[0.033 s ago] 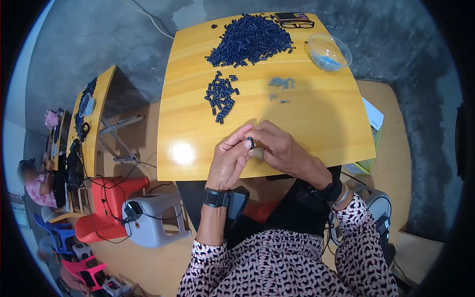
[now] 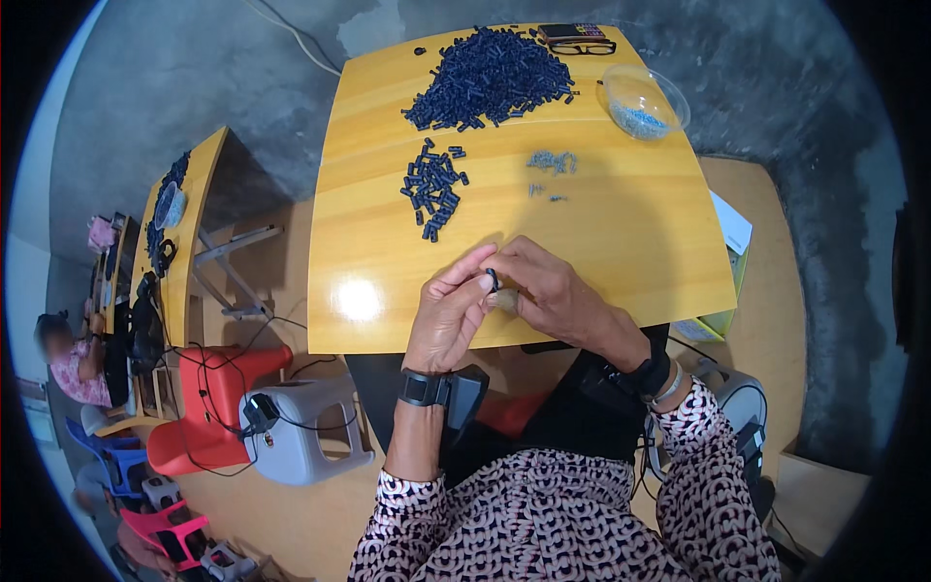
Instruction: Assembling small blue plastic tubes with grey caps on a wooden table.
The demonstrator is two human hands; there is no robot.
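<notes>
Over the table's near edge, my left hand [image 2: 448,306] pinches a small black cylindrical piece [image 2: 492,280] between thumb and fingers. My right hand [image 2: 548,291] meets it there, its fingertips closed around the same spot; whatever else they grip is hidden. A tan rounded shape [image 2: 503,300] shows between the hands, too unclear to name. Beyond my left hand lies a small heap of like black pieces [image 2: 433,187]. Tiny silvery metal parts [image 2: 553,163] are scattered to its right, with a few lying nearer to me.
A large pile of black pieces [image 2: 490,80] covers the far part of the yellow table [image 2: 359,242]. Eyeglasses [image 2: 585,48] and a clear bowl with small bluish parts [image 2: 640,121] stand far right. Stools [image 2: 308,427] and cables are at left, where another person [image 2: 78,364] sits.
</notes>
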